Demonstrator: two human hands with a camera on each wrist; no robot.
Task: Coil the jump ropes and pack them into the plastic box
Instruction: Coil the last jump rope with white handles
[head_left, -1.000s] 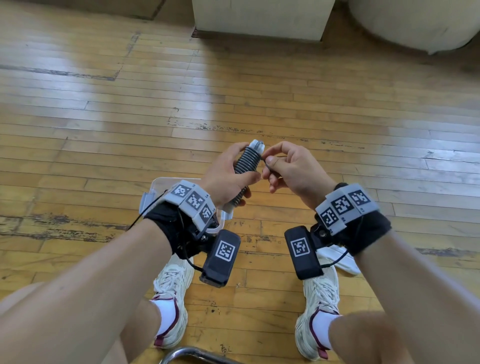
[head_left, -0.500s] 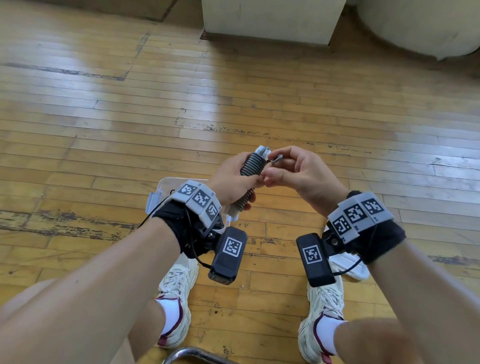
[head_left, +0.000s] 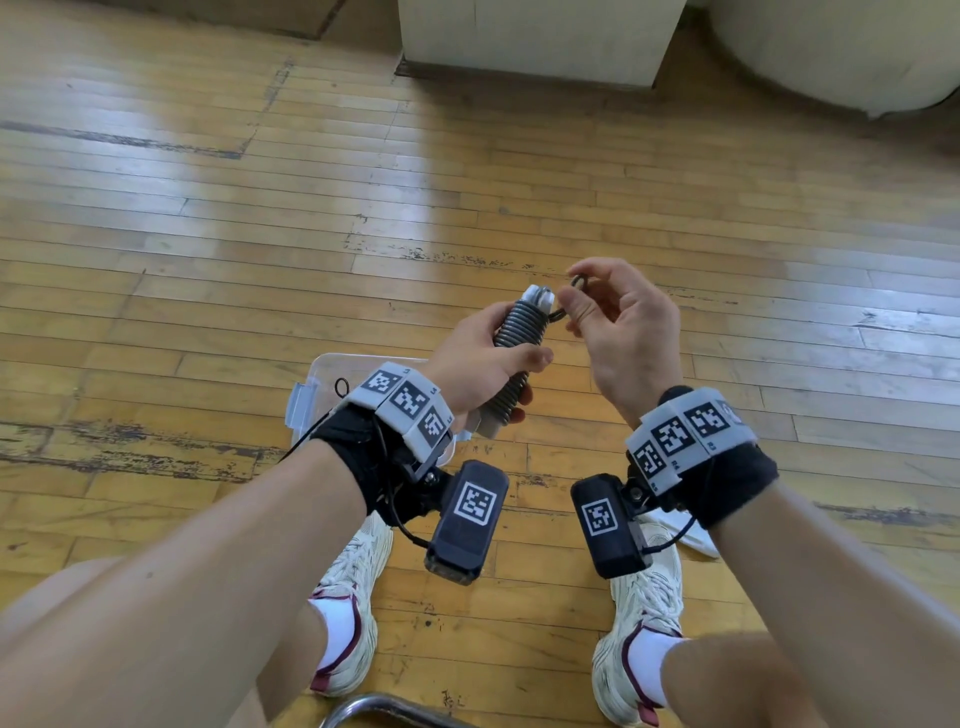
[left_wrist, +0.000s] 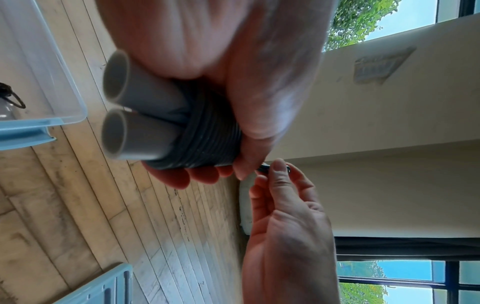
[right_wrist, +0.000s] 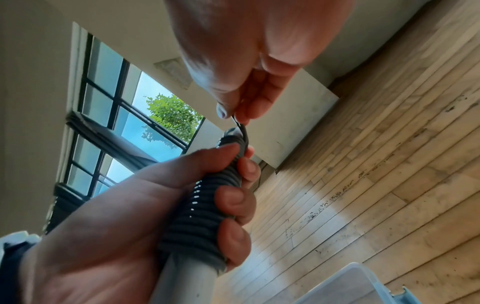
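Observation:
My left hand (head_left: 488, 364) grips a jump rope bundle (head_left: 519, 332): dark cord wound tightly round two grey handles (left_wrist: 140, 115) held side by side. The cord's loose end (head_left: 577, 283) sticks out near the top of the bundle, and my right hand (head_left: 623, 322) pinches it between thumb and fingertips. In the right wrist view the cord end (right_wrist: 240, 125) runs from the pinch down to the coil (right_wrist: 205, 205). The clear plastic box (head_left: 332, 374) sits on the floor under my left wrist, with another dark cord loop (head_left: 341, 387) inside.
Worn wooden floor (head_left: 208, 260) all round. A white block base (head_left: 535, 36) and a pale rounded object (head_left: 831, 47) stand at the far side. My two shoes (head_left: 358, 597) are below the hands. A blue-edged lid (left_wrist: 103, 288) lies on the floor. A metal chair rail (head_left: 374, 709) is at the bottom edge.
My right hand has lifted the cord's end up and away from the top of the bundle. The left hand keeps the same grip on the coil.

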